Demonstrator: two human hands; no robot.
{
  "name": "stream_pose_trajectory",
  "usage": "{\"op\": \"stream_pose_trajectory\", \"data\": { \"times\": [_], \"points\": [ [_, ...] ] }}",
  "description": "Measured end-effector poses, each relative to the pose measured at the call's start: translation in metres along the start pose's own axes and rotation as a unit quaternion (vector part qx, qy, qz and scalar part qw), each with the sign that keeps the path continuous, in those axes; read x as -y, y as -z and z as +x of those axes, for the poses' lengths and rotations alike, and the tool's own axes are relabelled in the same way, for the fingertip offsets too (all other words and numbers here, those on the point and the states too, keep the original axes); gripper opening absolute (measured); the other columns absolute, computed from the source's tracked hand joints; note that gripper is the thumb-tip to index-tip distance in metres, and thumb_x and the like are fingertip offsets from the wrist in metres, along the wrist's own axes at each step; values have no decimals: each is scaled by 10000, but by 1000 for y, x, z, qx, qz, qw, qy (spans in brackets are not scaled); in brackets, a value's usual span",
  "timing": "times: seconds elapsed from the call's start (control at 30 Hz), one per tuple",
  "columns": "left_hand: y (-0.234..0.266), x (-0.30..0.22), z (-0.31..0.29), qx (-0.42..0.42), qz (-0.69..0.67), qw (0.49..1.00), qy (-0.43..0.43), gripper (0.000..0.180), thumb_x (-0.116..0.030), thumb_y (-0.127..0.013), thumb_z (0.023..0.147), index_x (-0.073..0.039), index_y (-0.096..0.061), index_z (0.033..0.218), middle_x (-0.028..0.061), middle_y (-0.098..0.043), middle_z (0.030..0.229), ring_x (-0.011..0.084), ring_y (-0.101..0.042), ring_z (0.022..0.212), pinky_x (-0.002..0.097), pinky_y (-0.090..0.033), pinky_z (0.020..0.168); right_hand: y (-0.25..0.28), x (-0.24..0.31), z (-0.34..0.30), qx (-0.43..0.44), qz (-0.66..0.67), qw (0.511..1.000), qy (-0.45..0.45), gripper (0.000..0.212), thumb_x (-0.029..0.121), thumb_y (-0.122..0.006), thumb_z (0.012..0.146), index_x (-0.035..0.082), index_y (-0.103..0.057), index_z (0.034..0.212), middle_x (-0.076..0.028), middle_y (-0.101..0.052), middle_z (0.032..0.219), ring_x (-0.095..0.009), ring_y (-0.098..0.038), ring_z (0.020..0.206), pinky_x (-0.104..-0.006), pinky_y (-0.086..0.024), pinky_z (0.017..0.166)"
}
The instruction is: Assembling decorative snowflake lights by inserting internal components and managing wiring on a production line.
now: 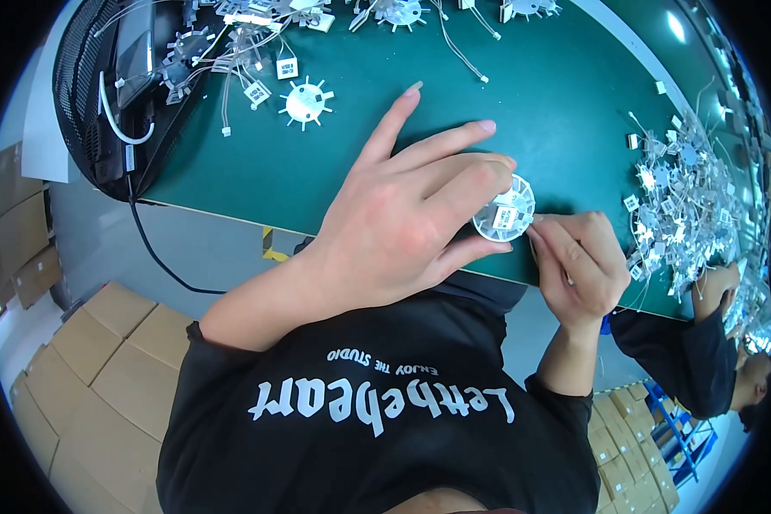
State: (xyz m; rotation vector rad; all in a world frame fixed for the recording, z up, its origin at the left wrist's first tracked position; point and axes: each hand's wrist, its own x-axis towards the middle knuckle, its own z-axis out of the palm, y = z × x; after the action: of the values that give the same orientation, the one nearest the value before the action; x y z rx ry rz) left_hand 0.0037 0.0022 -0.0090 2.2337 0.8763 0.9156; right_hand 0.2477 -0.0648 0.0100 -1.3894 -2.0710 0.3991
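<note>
Near the front edge of the green table, my left hand (411, 210) grips a small round white plastic housing (518, 193) between thumb and fingers, with the other fingers spread out. Inside the housing sits a small square part with a printed label (505, 218). My right hand (584, 261) is pinched at the housing's right rim; whatever its fingertips hold is hidden or too small to name. A white spiked disc (306, 103) lies flat on the table beyond my left hand.
Wired white parts lie in a pile (681, 193) at the right and along the far side (257, 51). A black mesh tray (86, 94) with a cable stands at the left. Another person's hand (715, 287) is by the right pile. Cardboard boxes (111, 360) are stacked below left.
</note>
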Motion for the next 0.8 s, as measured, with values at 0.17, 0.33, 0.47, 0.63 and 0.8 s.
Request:
{"op": "stream_pose_trajectory", "data": {
  "times": [0.17,0.33,0.47,0.63,0.8],
  "points": [
    [0,-1,2,-8,-7,1000,-1,437,-317,-945,799,-113,-677,1079,31,-802,1233,300,-688,1338,658,-310,1246,12,9,13,21,-27,999,3,421,12,-922,754,-28,-800,1154,-158,-781,1037,-280,-778,1008,-354,-589,867],
    [-2,-19,5,-60,64,983,-164,378,-276,-944,802,-110,-701,1040,26,-799,1219,339,-704,1295,643,-391,1208,18,1,23,32,332,930,-155,570,56,-945,778,-40,-742,1302,-191,-752,1192,-299,-745,1131,-386,-589,939],
    [-5,-19,10,-79,-67,981,-164,373,-187,-936,819,-90,-723,1109,55,-794,1199,366,-722,1250,567,-493,1150,20,-10,21,58,499,849,-166,593,73,-959,787,-49,-733,1322,-193,-753,1260,-291,-737,1153,-407,-590,985],
    [7,-23,16,32,-443,869,218,516,-110,-878,917,-15,-665,1378,140,-765,1254,237,-743,1198,403,-592,1058,21,-13,39,59,347,934,-54,508,88,-924,856,-99,-730,1287,-236,-751,1263,-270,-722,1117,-391,-578,977],
    [8,-12,28,44,-401,882,244,570,-131,-873,940,22,-613,1424,145,-766,1259,183,-750,1147,344,-592,1033,26,-5,65,56,350,926,-129,402,28,-885,883,-98,-755,1242,-213,-768,1227,-249,-728,1132,-389,-587,991]
  ]
}}
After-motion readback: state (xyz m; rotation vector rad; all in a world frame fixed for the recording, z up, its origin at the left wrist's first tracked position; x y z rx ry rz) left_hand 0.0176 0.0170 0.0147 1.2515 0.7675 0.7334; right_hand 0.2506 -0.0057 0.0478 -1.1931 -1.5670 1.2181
